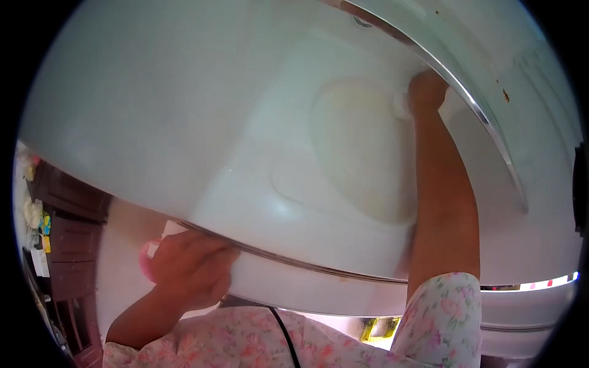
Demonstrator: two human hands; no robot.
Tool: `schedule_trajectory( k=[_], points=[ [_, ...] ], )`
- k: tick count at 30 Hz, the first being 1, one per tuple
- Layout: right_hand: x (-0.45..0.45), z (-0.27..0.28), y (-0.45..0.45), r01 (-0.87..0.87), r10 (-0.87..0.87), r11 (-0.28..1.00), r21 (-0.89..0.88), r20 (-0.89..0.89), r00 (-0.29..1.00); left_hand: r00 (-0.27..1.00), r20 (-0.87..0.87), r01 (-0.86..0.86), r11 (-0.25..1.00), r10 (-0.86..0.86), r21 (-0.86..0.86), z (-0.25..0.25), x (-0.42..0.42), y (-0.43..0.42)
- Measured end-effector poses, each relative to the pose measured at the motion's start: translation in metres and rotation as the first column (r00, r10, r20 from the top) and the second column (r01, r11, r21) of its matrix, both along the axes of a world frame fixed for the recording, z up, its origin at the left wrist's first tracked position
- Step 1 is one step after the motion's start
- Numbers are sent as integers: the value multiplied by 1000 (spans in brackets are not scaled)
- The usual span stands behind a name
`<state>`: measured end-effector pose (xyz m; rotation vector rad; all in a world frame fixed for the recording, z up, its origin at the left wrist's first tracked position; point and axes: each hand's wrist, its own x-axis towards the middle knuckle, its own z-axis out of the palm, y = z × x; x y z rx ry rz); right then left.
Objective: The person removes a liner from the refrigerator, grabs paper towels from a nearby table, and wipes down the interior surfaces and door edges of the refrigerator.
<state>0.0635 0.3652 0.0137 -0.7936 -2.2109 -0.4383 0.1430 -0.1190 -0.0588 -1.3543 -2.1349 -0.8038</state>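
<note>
A large glossy white panel (233, 122), which looks like a refrigerator door, fills most of the view, with a curved chrome-edged handle (457, 80) along its upper right. My right hand (427, 92) reaches up beside this handle with closed fingers. A bit of white cloth or tissue (402, 105) shows at its left side, against the panel. Down at the panel's lower edge, my left hand (193, 260) is closed around a pink-and-white object (147, 260), mostly hidden by the palm. Its fingertips lie close to the dark edge strip (319, 268). A faint round smear (362, 153) shows on the panel.
Dark reddish-brown cabinets (76, 245) stand at the far left, with packets (43, 230) on top. A yellow item (381, 329) shows below the panel. A small brown chip (505, 95) marks the white surface beyond the handle. A black cord (283, 334) hangs over my floral clothing.
</note>
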Motion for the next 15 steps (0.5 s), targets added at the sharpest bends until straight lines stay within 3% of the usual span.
schedule_trajectory(
  k=[2,4,5,7,8,10,11,13,14,15],
  points=[
    [-13,15,-12,-13,18,996,-83,60,998,1000,-17,-13,1000,13,3,0,4,4],
    [-41,28,6,30,-46,944,-329,-40,998,999,-29,-18,1000,19,10,1,9,9],
    [-44,25,10,22,-40,945,-326,-48,998,999,-35,-15,1000,15,15,2,9,10],
    [-61,-4,12,-212,222,975,72,-219,950,999,-28,-19,1000,20,20,3,-1,0],
    [-77,-18,8,-218,229,973,72,-209,951,1000,-24,-8,1000,9,17,2,-10,-8],
    [-102,-28,-15,-204,119,930,305,276,954,1000,-21,3,1000,-3,27,0,-26,-19],
    [-114,-27,-38,-209,122,926,315,273,954,999,-37,-3,999,4,49,-1,-35,-26],
    [-130,-19,-113,-218,166,975,43,506,846,998,-50,-27,997,31,76,-3,-48,-48],
    [-82,-21,-68,-224,181,974,27,503,845,999,-39,-14,998,17,63,1,1,0],
    [-73,-21,-50,-382,368,922,-55,426,826,1000,-26,1,998,1,68,1,11,16]
  ],
)
